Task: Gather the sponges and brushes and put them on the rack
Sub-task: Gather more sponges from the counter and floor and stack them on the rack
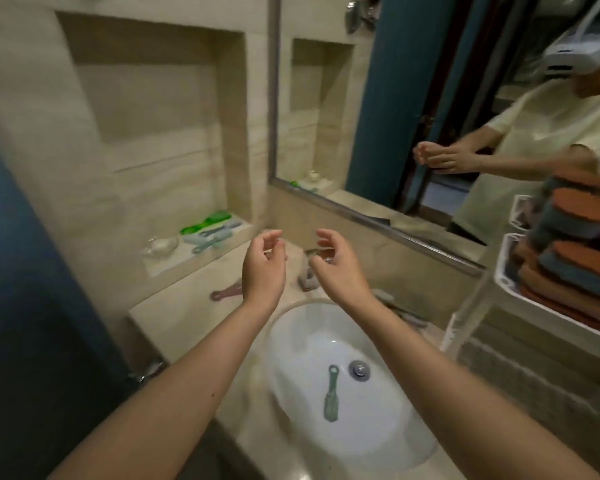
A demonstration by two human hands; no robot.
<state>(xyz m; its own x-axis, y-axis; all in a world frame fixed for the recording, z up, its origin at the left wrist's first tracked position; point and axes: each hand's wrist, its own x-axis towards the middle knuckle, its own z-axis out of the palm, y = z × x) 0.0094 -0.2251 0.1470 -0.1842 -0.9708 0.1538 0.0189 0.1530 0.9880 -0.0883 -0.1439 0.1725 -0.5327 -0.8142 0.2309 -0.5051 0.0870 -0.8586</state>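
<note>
While the left hand (264, 268) and right hand (340, 271) hover loosely curled, neither holds anything
A green brush (331, 394) lies in the sink (378, 431) by the drain (359, 368), a pink brush (226, 292) near the counter's (174, 317) back left corner, sponges (575, 258) in the rack (499, 273) at its right end

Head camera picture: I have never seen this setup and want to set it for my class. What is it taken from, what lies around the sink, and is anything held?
No machine here: a person wears a camera on the head, so the one picture looks down at their own arms. The left hand and right hand hover above the tap, fingers loosely curled, holding nothing. A green brush lies in the sink, a pinkish brush on the counter left of it, more brushes on the wall shelf. Sponges are stacked in the white rack at right.
</note>
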